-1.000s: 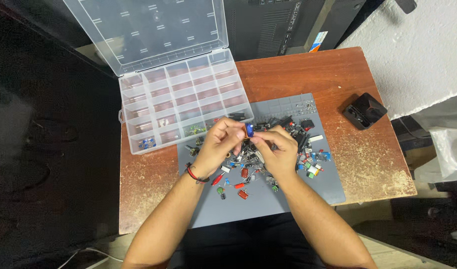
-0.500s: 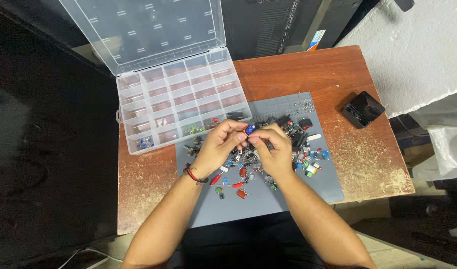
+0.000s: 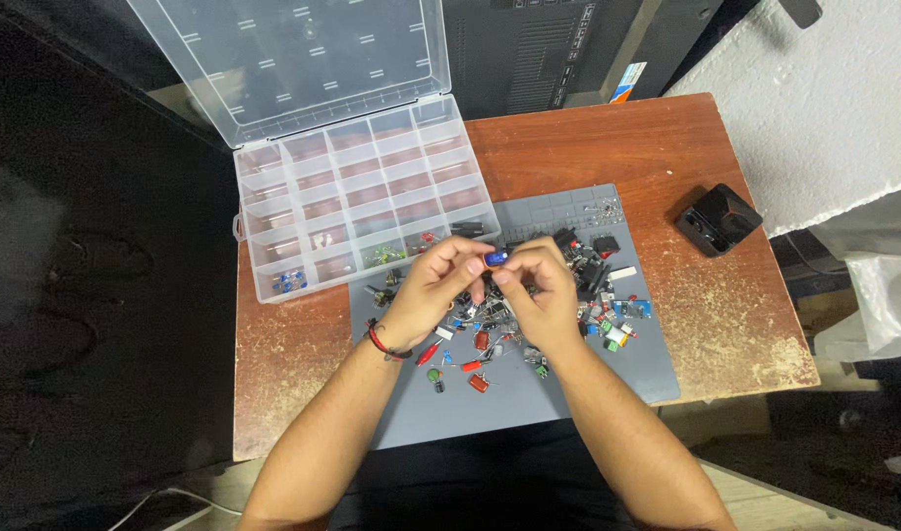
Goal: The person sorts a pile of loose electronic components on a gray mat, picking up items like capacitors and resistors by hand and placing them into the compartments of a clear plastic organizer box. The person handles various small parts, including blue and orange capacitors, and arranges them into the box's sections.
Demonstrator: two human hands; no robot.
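My left hand [image 3: 434, 286] and my right hand [image 3: 541, 290] meet above a grey mat [image 3: 529, 393], and their fingertips pinch a small blue electronic component [image 3: 495, 258] between them. A red and black band circles my left wrist. Under and around both hands lies a heap of small electronic parts [image 3: 490, 339]: red, green, blue and black pieces with wire legs. Part of the heap is hidden by my hands.
A clear plastic compartment box [image 3: 352, 197] with its lid raised stands at the back left of the wooden table [image 3: 588, 138]; a few compartments hold small parts. A small black box [image 3: 720, 219] sits at the right. Dark equipment stands behind the table.
Both hands stay together over the mat. The blue component has turned slightly between the fingertips.
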